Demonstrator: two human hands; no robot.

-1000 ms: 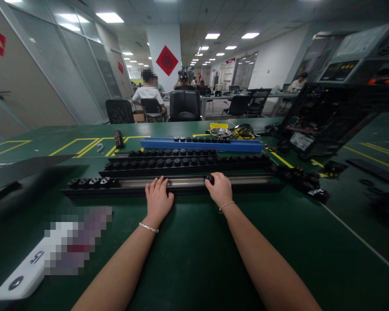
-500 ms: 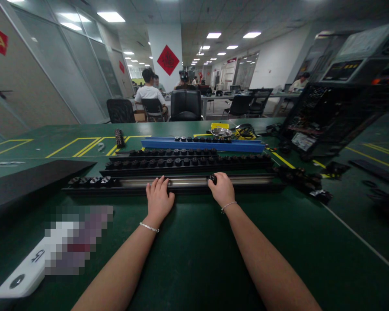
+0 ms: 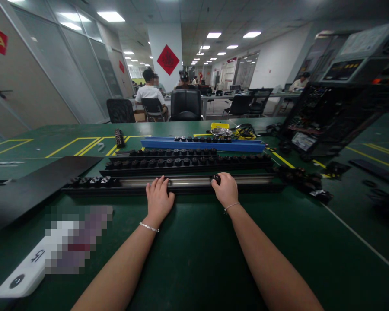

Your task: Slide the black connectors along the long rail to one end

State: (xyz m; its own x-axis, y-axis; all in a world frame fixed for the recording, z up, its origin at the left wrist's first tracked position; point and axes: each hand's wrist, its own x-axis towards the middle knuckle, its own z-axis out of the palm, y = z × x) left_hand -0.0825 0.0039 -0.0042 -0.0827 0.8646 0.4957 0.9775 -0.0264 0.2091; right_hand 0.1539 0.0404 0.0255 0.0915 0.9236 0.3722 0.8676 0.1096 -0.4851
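Note:
A long black rail (image 3: 191,182) with a shiny metal strip along its channel lies across the table in front of me. My left hand (image 3: 158,199) rests over the rail's near edge left of the middle, fingers stretched forward and thumb apart. Farther right, my right hand (image 3: 226,190) is closed on a small black round module (image 3: 217,178) at the rail. The fingers partly hide this module, so I cannot tell whether it is seated in the channel. Several similar black modules (image 3: 95,180) with bright tops sit at the rail's left end.
Behind are a black rail full of modules (image 3: 168,163) and a blue rail (image 3: 197,144). A dark panel (image 3: 45,185) and a white object (image 3: 22,272), partly pixelated, lie left. Loose black parts (image 3: 306,181) and an open computer case (image 3: 314,116) stand right. People sit beyond.
My right hand has shifted slightly right along the rail with the black module. My left hand stays in place. The dark panel at the left has moved and turned a little.

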